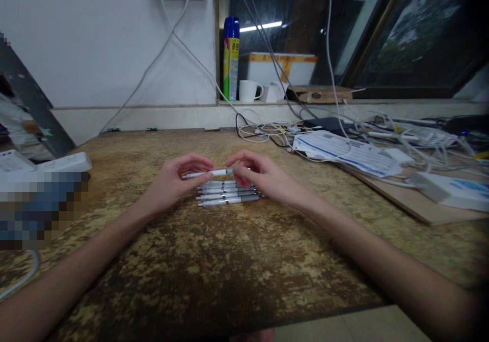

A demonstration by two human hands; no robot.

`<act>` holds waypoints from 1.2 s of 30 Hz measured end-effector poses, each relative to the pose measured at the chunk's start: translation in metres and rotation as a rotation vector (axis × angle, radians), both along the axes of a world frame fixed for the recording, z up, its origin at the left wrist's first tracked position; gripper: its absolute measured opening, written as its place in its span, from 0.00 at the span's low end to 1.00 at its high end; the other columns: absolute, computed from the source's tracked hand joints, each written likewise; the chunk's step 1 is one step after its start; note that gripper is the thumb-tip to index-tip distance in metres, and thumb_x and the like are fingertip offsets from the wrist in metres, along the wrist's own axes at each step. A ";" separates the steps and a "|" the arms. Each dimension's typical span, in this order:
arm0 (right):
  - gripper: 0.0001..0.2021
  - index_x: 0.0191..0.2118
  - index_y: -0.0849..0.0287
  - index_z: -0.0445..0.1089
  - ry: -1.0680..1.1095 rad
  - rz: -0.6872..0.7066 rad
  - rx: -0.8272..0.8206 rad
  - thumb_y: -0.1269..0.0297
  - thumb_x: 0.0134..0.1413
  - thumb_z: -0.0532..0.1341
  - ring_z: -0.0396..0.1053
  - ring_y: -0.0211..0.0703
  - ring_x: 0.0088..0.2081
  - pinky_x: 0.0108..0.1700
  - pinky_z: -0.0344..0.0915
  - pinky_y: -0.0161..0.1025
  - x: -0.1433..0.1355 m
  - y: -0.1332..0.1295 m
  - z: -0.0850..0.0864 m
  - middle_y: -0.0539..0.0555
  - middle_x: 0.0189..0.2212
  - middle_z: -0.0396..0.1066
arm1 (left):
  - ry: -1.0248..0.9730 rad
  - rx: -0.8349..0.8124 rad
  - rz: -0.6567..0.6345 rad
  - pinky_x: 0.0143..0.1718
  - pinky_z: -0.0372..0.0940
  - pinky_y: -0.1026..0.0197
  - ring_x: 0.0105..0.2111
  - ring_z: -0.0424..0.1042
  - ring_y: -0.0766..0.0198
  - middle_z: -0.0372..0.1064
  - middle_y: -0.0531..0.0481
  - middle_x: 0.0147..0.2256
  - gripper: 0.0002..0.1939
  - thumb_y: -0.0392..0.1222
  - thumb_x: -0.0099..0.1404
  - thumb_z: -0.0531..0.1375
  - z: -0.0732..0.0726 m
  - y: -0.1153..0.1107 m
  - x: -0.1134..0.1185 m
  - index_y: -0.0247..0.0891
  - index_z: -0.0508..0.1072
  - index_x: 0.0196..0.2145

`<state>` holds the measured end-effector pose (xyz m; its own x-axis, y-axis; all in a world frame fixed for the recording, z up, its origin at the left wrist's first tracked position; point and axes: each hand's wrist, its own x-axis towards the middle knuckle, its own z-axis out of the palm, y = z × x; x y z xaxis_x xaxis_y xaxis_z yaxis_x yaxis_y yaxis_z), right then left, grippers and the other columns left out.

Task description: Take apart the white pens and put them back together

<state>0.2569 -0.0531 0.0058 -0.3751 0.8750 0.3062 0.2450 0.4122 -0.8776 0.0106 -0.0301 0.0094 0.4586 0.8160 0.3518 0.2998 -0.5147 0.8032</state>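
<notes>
Between my two hands a white pen (218, 172) is held level, just above a row of pens. My left hand (176, 179) pinches its left part between thumb and fingers. Around its grey right end the fingers of my right hand (256, 173) are closed, hiding the tip. Below lie several similar white and grey pens (223, 200), side by side on the worn wooden table (214, 260). My right hand covers part of their right ends.
Papers (344, 151), tangled white cables (263, 131) and a white power strip (451, 189) crowd the right side. Another power strip (64, 162) lies at left. A spray can (231, 59) and white mug (249, 91) stand on the windowsill.
</notes>
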 end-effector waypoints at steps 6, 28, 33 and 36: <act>0.11 0.45 0.57 0.72 -0.016 -0.005 -0.065 0.56 0.69 0.57 0.67 0.39 0.26 0.30 0.61 0.38 0.001 0.003 -0.004 0.49 0.25 0.70 | -0.013 -0.017 -0.008 0.51 0.71 0.52 0.45 0.78 0.57 0.80 0.45 0.45 0.14 0.50 0.65 0.69 0.000 0.000 0.001 0.39 0.79 0.44; 0.15 0.35 0.58 0.71 -0.262 -0.152 0.100 0.53 0.70 0.56 0.64 0.39 0.28 0.31 0.56 0.39 0.002 -0.005 0.005 0.49 0.26 0.69 | 0.153 -0.072 0.036 0.42 0.66 0.60 0.37 0.76 0.59 0.81 0.49 0.39 0.18 0.56 0.70 0.62 0.000 -0.003 0.001 0.43 0.82 0.48; 0.18 0.31 0.58 0.68 -0.336 -0.136 0.168 0.55 0.72 0.54 0.62 0.38 0.28 0.33 0.54 0.39 0.001 -0.007 0.008 0.48 0.25 0.66 | 0.152 -0.070 0.034 0.43 0.67 0.59 0.38 0.76 0.58 0.81 0.48 0.39 0.19 0.56 0.71 0.62 0.002 -0.005 0.001 0.42 0.82 0.50; 0.20 0.29 0.58 0.65 -0.347 -0.117 0.193 0.55 0.73 0.52 0.59 0.38 0.28 0.34 0.52 0.40 0.001 -0.006 0.006 0.48 0.25 0.64 | 0.147 -0.048 0.040 0.44 0.68 0.58 0.39 0.77 0.57 0.82 0.47 0.40 0.19 0.55 0.71 0.62 0.003 -0.005 0.001 0.40 0.82 0.49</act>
